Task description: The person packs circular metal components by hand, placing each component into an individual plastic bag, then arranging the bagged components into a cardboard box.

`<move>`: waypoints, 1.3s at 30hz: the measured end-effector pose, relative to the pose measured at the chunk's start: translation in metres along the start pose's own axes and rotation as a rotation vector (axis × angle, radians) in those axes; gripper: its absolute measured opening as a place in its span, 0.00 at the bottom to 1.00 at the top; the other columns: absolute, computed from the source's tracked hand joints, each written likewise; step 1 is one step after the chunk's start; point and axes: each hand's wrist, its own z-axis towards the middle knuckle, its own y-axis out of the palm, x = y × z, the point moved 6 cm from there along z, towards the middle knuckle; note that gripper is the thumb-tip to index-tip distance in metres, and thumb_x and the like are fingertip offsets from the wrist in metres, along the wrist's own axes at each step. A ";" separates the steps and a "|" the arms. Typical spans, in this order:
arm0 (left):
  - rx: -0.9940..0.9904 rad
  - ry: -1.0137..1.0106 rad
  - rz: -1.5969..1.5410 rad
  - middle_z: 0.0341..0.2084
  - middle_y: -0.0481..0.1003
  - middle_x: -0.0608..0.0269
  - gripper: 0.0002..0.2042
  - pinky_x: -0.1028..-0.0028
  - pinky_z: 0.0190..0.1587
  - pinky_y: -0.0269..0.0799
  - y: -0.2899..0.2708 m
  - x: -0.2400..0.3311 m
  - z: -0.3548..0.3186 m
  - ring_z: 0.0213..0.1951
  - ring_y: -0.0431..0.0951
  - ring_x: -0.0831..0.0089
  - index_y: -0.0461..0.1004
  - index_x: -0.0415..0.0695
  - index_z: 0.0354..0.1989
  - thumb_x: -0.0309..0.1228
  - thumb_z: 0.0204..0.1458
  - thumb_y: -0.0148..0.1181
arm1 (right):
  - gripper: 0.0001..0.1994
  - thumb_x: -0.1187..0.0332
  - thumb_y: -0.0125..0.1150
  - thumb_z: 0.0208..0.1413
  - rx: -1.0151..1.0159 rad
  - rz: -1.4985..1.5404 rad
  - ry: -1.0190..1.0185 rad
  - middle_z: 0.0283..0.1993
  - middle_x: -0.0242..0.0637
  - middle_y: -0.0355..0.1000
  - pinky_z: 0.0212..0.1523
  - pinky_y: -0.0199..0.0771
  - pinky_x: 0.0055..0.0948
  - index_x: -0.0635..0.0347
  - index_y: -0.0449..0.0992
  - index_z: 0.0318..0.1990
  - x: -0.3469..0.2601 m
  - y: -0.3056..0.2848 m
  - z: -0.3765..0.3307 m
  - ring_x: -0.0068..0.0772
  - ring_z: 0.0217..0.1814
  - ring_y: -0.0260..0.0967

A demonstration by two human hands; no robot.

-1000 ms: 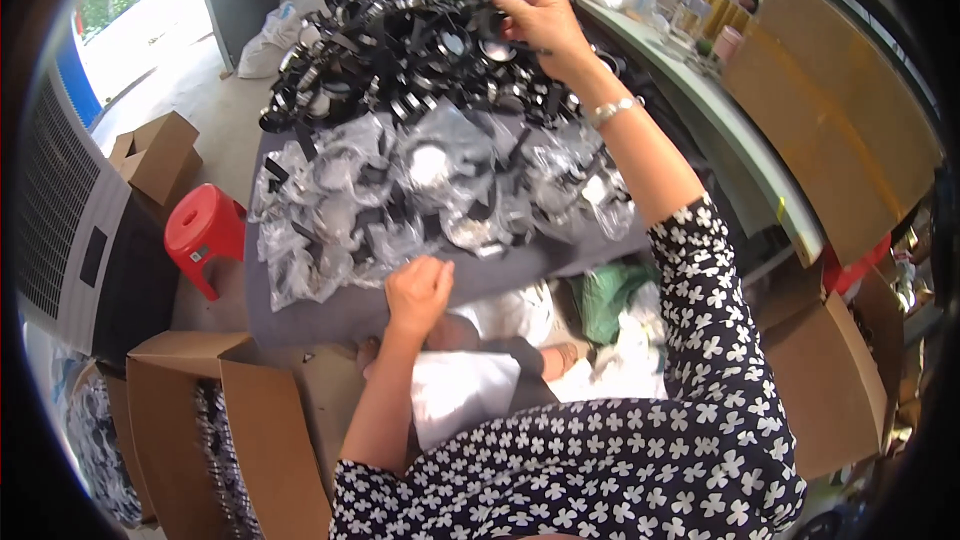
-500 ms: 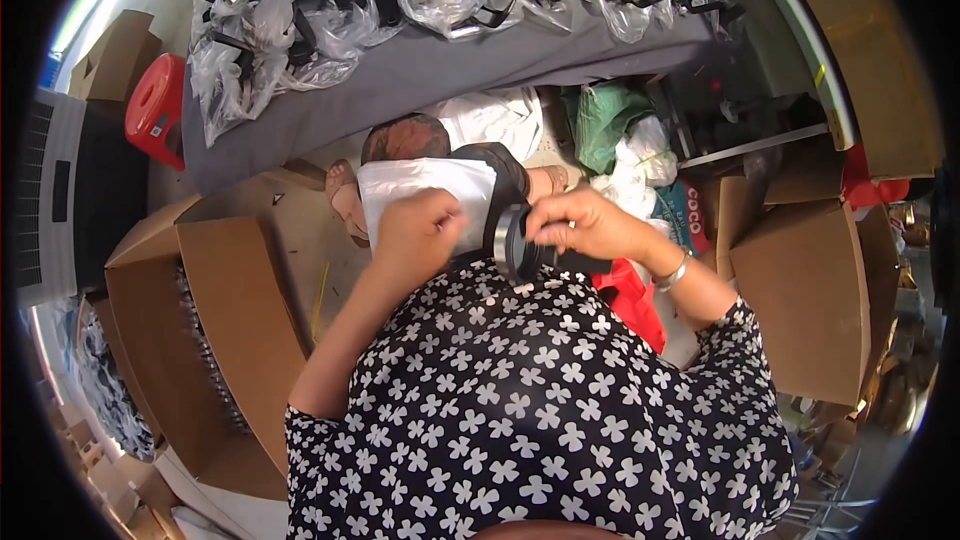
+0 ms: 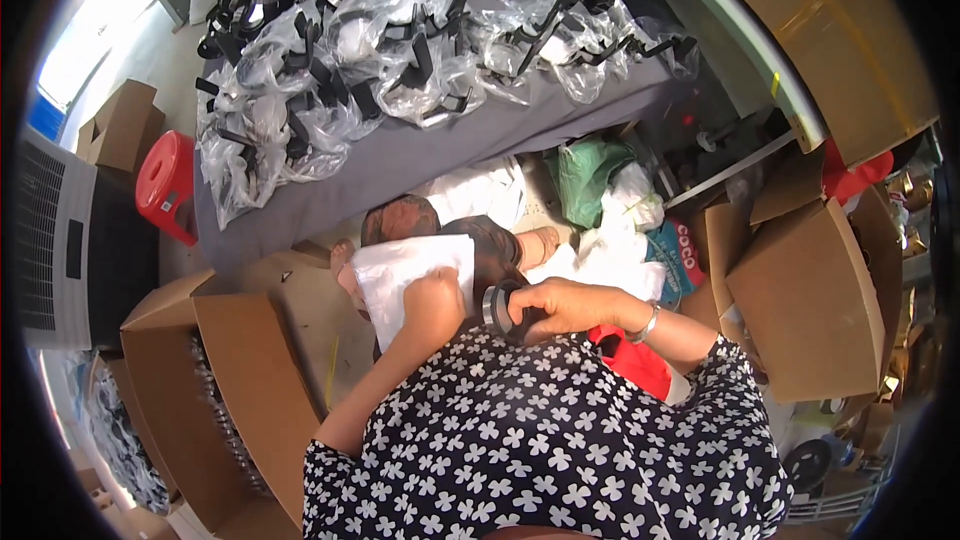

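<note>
the right hand (image 3: pixel 565 305) gripped a round black-and-silver part (image 3: pixel 498 306), the left hand (image 3: pixel 432 295) pinched a white bag (image 3: pixel 400 270) beside it, with the grey surface (image 3: pixel 420 155) edge well beyond both hands.

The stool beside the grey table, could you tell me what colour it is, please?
The stool is red; the head view shows it at left, beside the table.
</note>
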 end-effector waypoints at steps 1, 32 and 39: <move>-0.013 -0.013 -0.001 0.16 0.70 0.50 0.06 0.61 0.24 0.67 0.002 -0.004 0.000 0.20 0.72 0.54 0.67 0.39 0.20 0.28 0.38 0.55 | 0.11 0.72 0.62 0.43 -0.022 -0.048 0.015 0.29 0.34 0.69 0.34 0.66 0.25 0.58 0.68 0.35 0.002 -0.001 0.002 0.27 0.31 0.66; 0.040 -0.517 -1.047 0.12 0.67 0.72 0.10 0.84 0.17 0.60 -0.017 -0.051 -0.016 0.14 0.64 0.85 0.67 0.41 0.16 0.26 0.46 0.58 | 0.17 0.67 0.55 0.52 0.068 0.795 0.045 0.19 0.23 0.58 0.21 0.66 0.16 0.59 0.61 0.48 0.041 -0.003 0.081 0.12 0.18 0.54; 0.114 -0.516 -1.229 0.14 0.68 0.70 0.06 0.85 0.19 0.59 -0.040 -0.046 -0.023 0.16 0.64 0.86 0.69 0.39 0.22 0.26 0.49 0.54 | 0.13 0.66 0.54 0.53 0.241 0.419 0.026 0.21 0.25 0.63 0.20 0.65 0.16 0.62 0.65 0.43 0.044 -0.012 0.069 0.13 0.17 0.59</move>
